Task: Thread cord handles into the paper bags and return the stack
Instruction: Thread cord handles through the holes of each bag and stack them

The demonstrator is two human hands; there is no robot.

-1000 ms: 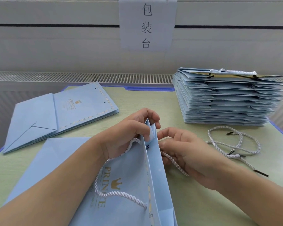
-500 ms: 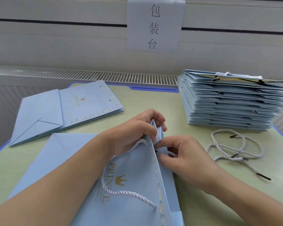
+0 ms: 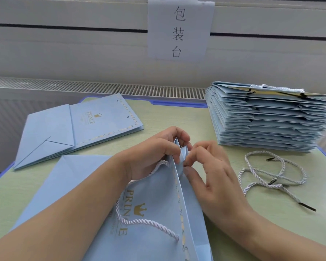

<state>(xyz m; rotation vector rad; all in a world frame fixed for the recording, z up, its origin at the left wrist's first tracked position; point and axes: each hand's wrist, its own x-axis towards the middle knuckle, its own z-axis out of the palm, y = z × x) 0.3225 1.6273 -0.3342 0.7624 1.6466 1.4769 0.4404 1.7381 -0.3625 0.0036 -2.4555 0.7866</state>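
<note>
At bag [image 3: 158,213] mouth, both hands pinch its rim.

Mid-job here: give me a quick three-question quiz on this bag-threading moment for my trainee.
1. True or false: the loose cords lie on the table in front of the tall stack of bags.
2. Which hand grips the top edge of the open bag? A) left hand B) right hand C) neither
3. Fill in: the gold word printed on the open bag is ____.

Key
1. True; they lie near the person's right hand.
2. A; the left grips the raised edge, while the right hand's fingertips work at the bag's rim beside it.
3. PRINCE
</note>
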